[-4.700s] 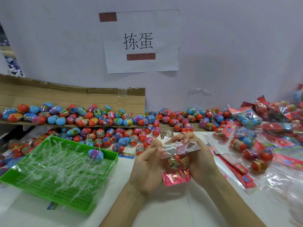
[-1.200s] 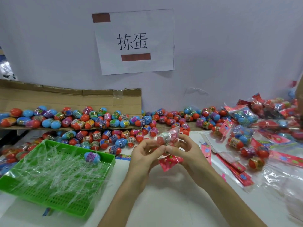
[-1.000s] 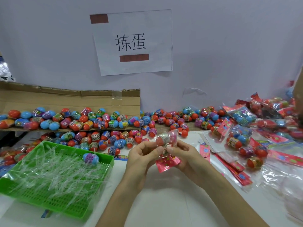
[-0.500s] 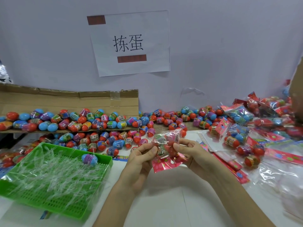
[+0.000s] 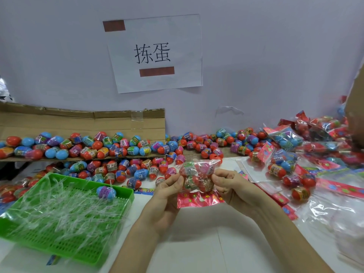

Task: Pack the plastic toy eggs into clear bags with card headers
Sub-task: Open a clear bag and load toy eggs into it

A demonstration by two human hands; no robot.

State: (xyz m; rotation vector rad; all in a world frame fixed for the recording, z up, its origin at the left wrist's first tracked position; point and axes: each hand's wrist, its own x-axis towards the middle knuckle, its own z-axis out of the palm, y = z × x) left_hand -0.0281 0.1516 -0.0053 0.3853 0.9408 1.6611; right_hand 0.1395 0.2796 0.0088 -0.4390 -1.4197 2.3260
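On the white bench (image 5: 197, 245), a cardboard flap (image 5: 78, 123) is leaning against the wall (image 5: 266, 56), and a green tray (image 5: 127, 197) at the left is holding clear strips (image 5: 59, 211). Loose eggs (image 5: 126, 148) are lying in a long heap along the back, and packed bags (image 5: 285, 138) are piling up at the right. Above the bench's middle, the left hand (image 5: 165, 196) and right hand (image 5: 234, 190) are each pinching one side of a clear bag (image 5: 198, 177) with curled fingers. Several eggs are sitting inside it, and its pink header (image 5: 199, 200) is hanging below. One blue egg (image 5: 106, 192) is resting in the tray
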